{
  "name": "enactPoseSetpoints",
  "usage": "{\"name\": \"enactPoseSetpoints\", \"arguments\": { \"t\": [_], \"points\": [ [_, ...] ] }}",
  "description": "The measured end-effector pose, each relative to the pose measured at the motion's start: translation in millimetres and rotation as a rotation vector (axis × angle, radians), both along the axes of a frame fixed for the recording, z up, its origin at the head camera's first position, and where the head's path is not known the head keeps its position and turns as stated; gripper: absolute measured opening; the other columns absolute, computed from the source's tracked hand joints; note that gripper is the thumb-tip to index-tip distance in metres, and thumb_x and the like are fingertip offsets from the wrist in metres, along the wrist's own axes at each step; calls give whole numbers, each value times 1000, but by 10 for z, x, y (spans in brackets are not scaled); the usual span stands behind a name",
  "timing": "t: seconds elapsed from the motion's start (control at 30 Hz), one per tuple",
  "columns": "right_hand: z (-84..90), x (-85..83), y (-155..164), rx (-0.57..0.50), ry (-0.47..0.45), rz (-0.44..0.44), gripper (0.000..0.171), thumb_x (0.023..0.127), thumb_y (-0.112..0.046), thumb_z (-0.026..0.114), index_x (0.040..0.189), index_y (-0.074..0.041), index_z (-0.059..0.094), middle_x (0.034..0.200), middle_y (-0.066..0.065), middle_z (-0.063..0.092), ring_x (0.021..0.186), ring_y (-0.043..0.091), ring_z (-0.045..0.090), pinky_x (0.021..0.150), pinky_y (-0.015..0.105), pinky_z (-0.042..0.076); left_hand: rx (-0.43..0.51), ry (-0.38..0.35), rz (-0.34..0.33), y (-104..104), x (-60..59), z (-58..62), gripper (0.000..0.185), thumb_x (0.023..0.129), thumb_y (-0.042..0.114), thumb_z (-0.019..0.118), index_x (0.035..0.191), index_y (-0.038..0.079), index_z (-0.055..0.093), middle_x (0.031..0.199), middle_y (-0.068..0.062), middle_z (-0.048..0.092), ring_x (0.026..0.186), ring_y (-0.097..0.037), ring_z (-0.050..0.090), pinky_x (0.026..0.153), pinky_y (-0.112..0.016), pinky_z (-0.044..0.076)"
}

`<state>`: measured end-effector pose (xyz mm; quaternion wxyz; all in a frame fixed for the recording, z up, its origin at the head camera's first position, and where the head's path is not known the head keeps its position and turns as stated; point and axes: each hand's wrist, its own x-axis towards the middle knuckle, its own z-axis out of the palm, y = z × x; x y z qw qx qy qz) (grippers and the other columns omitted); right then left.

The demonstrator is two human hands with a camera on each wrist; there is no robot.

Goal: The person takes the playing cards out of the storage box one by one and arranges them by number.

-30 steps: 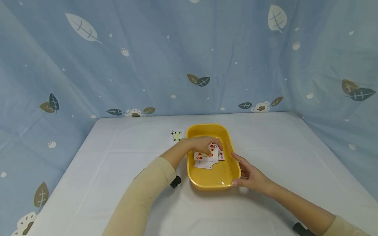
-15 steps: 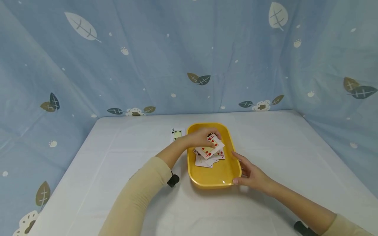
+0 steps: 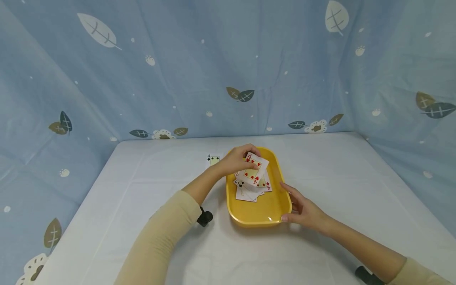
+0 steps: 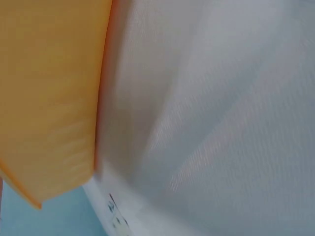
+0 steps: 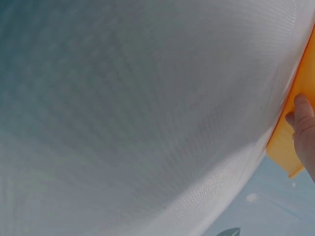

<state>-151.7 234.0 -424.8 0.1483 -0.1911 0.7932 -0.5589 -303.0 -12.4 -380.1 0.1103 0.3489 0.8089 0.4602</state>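
My left hand pinches a four of hearts between thumb and fingers, above the far part of a yellow plastic tray. Below that card, several overlapping playing cards lie in the tray; a five of spades and a diamond card show in part. My right hand rests against the tray's right side, thumb and forefinger spread apart at the rim. In the right wrist view, fingers touch the tray's outer wall. The left wrist view shows the tray's side, but not the held card.
A four of spades lies on the white-covered table left of the tray, partly hidden by my left hand and wrist. A blue leaf-patterned cloth hangs behind the table. Black devices sit at both wrists.
My left hand has lifted the four of hearts off the other cards, turning it and drawing it toward the tray's far left. The right hand stays at the tray's side.
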Motion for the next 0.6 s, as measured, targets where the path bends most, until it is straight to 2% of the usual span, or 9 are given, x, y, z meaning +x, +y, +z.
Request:
{"name": "enactPoseSetpoints", "arguments": {
  "t": [0.23,0.4,0.6],
  "points": [
    [9,0,-8,0,-3,0,90,84,-7,71,150,-1,11,144,39,22,118,53,46,86,30,53,77,-35,66,-127,-25,7,32,82,18,75,110,16,60,115,1,58,99,-16,54,87,-27,48],
    [8,-1,-8,-13,7,12,89,84,-5,70,150,0,10,144,40,22,118,54,46,86,29,52,140,-69,124,-218,-24,8,32,82,16,74,111,13,60,114,-1,59,91,-19,57,78,-27,53],
    [7,8,-10,-20,12,13,89,84,-5,69,150,0,10,144,40,22,118,55,46,86,29,53,177,-41,190,-347,-23,39,32,82,14,74,110,12,60,108,-4,60,85,-20,57,72,-27,53]
  ]
}}
